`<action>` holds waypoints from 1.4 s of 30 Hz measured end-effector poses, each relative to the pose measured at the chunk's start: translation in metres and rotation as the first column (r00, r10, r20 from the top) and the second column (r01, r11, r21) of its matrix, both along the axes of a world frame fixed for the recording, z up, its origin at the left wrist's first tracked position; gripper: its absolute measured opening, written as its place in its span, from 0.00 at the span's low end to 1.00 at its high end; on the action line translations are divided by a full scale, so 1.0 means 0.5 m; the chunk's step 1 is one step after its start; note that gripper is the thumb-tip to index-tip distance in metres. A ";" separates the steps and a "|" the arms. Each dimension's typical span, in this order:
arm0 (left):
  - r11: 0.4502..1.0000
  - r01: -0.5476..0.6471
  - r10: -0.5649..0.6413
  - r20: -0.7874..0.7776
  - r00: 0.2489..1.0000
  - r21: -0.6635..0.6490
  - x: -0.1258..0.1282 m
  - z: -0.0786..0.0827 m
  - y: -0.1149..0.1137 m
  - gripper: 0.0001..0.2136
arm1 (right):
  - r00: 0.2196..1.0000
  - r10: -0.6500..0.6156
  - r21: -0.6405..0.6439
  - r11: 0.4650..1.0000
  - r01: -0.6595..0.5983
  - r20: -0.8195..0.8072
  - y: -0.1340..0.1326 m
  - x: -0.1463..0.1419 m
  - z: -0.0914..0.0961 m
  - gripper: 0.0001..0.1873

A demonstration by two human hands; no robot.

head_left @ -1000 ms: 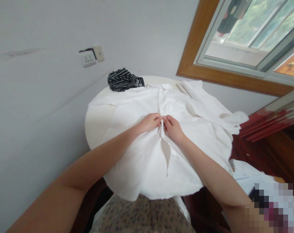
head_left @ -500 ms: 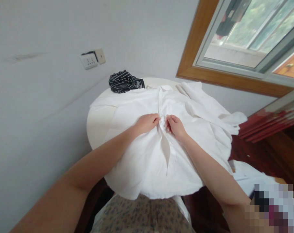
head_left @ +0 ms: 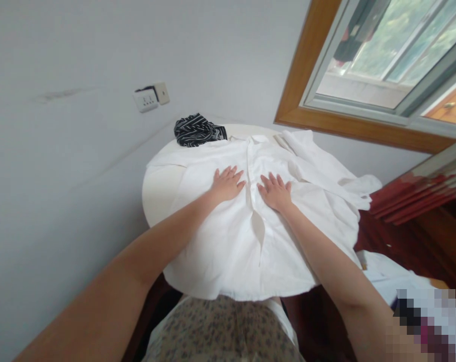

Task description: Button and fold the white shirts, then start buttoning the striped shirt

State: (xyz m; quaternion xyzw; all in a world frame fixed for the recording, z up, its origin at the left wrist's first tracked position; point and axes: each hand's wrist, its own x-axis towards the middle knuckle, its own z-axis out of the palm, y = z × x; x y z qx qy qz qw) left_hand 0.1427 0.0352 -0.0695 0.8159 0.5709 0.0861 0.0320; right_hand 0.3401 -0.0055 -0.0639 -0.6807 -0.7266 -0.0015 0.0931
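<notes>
A white button-up shirt (head_left: 220,241) lies spread over a round white table (head_left: 158,193), front side up, its hem hanging over the near edge. My left hand (head_left: 228,184) rests flat on the shirt, left of the front placket, fingers spread. On the other side of the placket my right hand (head_left: 275,192) lies palm down on the cloth, its fingers apart too. Neither hand holds anything. Below the hands the placket gapes in a narrow slit. One sleeve (head_left: 337,178) trails off to the right, bunched at its end.
A crumpled black-and-white striped cloth (head_left: 197,130) sits at the table's back edge by the wall. Above it is a wall socket (head_left: 146,100). A wood-framed window (head_left: 363,131) and a red-and-white curtain (head_left: 412,196) are at the right. Pale cloth (head_left: 389,274) lies lower right.
Both hands have let go of the placket where they pinched it together. They have moved slightly apart and opened flat on the shirt.
</notes>
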 end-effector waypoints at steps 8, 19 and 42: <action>0.999 0.029 -0.028 0.019 0.999 -0.032 -0.004 0.002 0.062 0.29 | 0.999 -0.016 -0.142 0.990 0.020 0.031 0.058 0.004 0.009 0.34; 0.999 0.015 -0.016 0.015 1.000 0.033 -0.006 0.007 0.124 0.29 | 1.000 -0.022 -0.090 0.996 0.022 0.002 0.129 -0.005 0.001 0.33; 0.993 0.112 -0.106 -0.115 0.988 0.045 0.003 0.105 -0.228 0.11 | 0.994 0.106 -0.052 0.993 -0.107 -0.028 -0.177 -0.044 0.105 0.18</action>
